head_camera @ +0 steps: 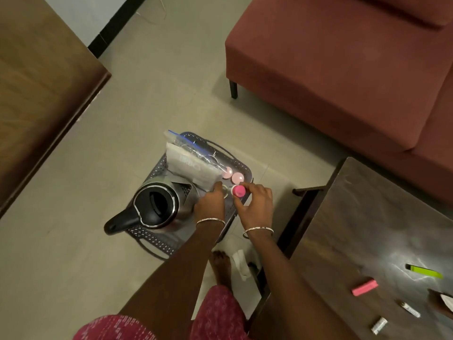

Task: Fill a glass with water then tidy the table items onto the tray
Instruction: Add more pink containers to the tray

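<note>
We look down on a dark perforated tray (152,244) that sits on the tiled floor, between a sofa (343,69) and the dark bench (367,229) at our right. A steel kettle (157,204) with a black lid stands on the near left of the tray, its handle sticking out past the rim. A clear bag (193,165) holding something white lies across the middle of the tray, and two pale pink lids (227,172) sit side by side just beyond its right corner.

The right hand (257,204) reaches over the right edge of the tray. Its thumb and fingers (246,186) are curled round a small bottle (239,191) with a pink cap, pinching it just above the tray floor, close to the pink lids.

The left hand (212,204) is beside it, knuckles up and fingers bent down at the corner of the bag. A pale round rim shows between the two hands. We cannot tell whether the left hand grips the bag, the rim or nothing.

Each wrist wears a thin bangle. A bare foot (220,266) and a white cloth (241,265) are on the floor, near the tray. On the bench lie a green stick (425,271), a pink block (364,287) and two small silvery tubes (408,309), well apart from the tray.
</note>
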